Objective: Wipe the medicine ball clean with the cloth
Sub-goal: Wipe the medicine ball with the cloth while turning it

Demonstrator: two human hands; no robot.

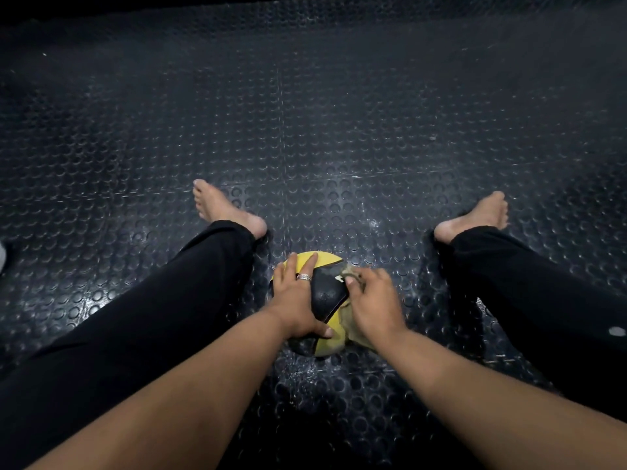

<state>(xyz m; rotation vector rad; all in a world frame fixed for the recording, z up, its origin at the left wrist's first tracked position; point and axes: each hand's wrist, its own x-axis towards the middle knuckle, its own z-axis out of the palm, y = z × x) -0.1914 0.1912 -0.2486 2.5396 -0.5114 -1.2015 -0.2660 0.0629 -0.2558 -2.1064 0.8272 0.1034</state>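
Observation:
A black and yellow medicine ball [327, 295] rests on the studded rubber floor between my outstretched legs. My left hand [298, 296] lies spread over its left side, fingers straight, thumb low on the near face, a ring on one finger. My right hand [371, 305] presses a crumpled yellowish cloth [351, 329] against the ball's right side, its fingers curled round the cloth. Most of the cloth is hidden under that hand.
Black rubber matting [305, 130] with round studs covers the whole floor. My left leg [152, 317] and right leg [543, 300], in black trousers with bare feet, lie on either side of the ball. A small white spot [616, 331] shows at the right edge.

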